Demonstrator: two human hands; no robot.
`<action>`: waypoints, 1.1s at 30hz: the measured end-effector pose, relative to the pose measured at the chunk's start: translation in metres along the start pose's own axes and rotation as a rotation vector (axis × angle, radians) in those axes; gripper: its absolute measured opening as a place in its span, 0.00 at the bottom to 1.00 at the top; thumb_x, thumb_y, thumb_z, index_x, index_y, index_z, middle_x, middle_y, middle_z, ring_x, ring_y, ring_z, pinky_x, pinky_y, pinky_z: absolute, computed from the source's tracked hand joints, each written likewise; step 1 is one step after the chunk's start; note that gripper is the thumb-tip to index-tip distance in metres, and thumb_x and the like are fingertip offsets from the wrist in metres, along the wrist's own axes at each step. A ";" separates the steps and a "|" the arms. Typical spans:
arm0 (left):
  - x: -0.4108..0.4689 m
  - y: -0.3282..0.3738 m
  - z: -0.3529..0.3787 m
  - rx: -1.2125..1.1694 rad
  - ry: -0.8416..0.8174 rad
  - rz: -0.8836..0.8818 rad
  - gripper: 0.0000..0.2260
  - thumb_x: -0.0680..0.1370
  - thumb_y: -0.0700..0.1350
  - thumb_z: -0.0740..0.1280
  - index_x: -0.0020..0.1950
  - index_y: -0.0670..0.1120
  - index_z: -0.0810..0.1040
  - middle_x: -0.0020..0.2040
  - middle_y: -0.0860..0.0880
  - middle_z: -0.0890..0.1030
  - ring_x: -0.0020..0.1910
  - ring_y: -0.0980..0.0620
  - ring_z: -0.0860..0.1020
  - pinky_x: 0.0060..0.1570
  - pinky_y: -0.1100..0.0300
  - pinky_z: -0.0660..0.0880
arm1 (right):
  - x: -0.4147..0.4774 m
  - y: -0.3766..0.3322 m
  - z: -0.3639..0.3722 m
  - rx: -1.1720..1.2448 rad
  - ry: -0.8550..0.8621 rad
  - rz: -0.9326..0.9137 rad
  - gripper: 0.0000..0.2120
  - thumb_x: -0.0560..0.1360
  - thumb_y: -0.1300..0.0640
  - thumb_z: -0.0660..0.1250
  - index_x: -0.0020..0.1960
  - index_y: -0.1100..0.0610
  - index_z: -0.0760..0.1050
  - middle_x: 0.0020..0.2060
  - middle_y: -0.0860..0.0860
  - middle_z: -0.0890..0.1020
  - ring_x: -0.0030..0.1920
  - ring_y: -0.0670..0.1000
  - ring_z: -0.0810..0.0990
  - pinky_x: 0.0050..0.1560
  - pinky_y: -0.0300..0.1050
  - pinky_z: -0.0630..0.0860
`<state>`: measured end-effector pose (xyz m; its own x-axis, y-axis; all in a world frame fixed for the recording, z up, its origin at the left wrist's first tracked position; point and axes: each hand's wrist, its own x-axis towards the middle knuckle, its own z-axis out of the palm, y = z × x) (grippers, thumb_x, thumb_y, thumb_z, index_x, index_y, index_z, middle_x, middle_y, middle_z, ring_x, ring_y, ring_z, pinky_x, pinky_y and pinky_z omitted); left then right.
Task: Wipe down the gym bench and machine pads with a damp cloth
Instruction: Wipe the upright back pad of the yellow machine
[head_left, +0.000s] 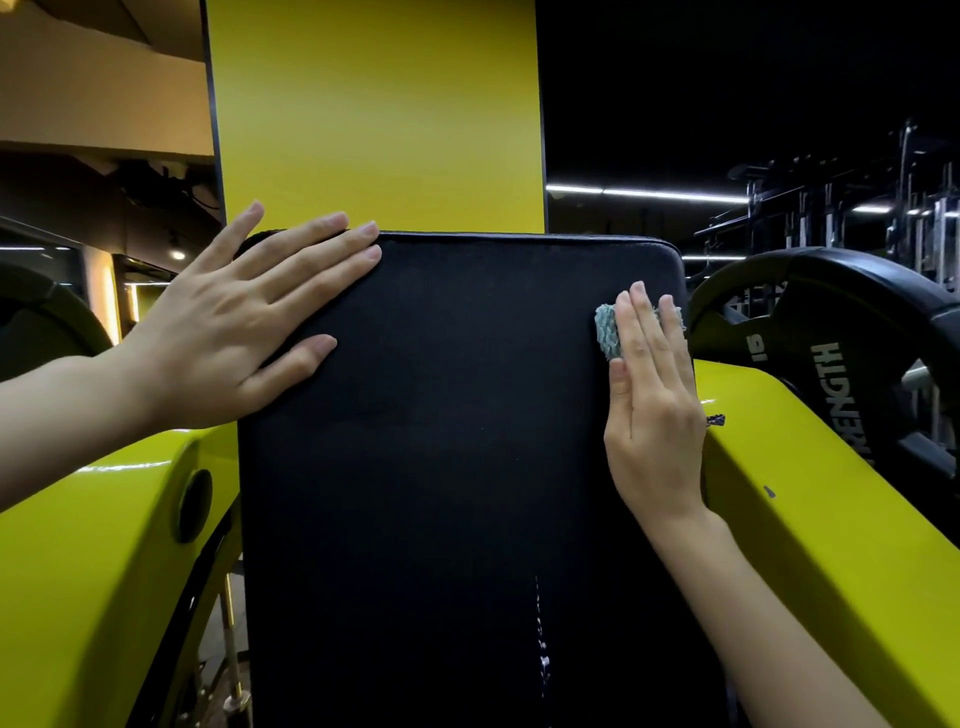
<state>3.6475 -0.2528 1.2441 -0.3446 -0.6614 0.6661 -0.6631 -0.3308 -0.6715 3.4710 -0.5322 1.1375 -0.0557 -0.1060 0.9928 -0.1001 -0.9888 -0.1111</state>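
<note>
A tall black machine pad (457, 441) fills the middle of the view, upright in front of me. My left hand (244, 327) lies flat on its upper left corner, fingers spread, holding nothing. My right hand (652, 395) presses a small folded blue-grey cloth (608, 332) flat against the pad's right edge near the top; most of the cloth is hidden under the fingers. A thin trail of water drops (540, 644) runs down the lower part of the pad.
Yellow-green machine arms (810, 519) flank the pad on both sides. A black weight plate (852, 364) hangs close on the right, another sits at the far left (36, 317). A yellow column (374, 114) rises behind the pad. Racks stand in the dark at back right.
</note>
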 end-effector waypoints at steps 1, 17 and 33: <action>0.001 0.000 0.000 -0.001 -0.001 -0.002 0.28 0.82 0.54 0.51 0.81 0.45 0.58 0.81 0.48 0.58 0.80 0.49 0.55 0.77 0.39 0.49 | 0.000 -0.003 0.002 -0.004 0.023 0.011 0.22 0.84 0.59 0.53 0.77 0.61 0.63 0.76 0.53 0.66 0.79 0.54 0.57 0.76 0.58 0.60; 0.000 -0.002 -0.001 -0.011 -0.014 0.014 0.28 0.83 0.54 0.50 0.81 0.46 0.56 0.81 0.48 0.57 0.80 0.49 0.54 0.78 0.42 0.47 | 0.014 -0.054 0.023 -0.052 -0.026 -0.109 0.22 0.83 0.61 0.55 0.77 0.60 0.62 0.77 0.54 0.63 0.78 0.55 0.57 0.78 0.50 0.55; 0.004 -0.022 -0.007 0.004 -0.108 0.192 0.27 0.85 0.56 0.46 0.82 0.47 0.50 0.82 0.50 0.51 0.81 0.53 0.48 0.78 0.45 0.41 | 0.001 -0.087 0.031 0.136 0.011 -0.012 0.21 0.84 0.61 0.53 0.76 0.64 0.63 0.76 0.57 0.65 0.78 0.54 0.58 0.78 0.44 0.54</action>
<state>3.6562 -0.2429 1.2638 -0.3911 -0.7809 0.4871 -0.5890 -0.1943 -0.7844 3.5105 -0.4500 1.1491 -0.0663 -0.0938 0.9934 0.0347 -0.9952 -0.0917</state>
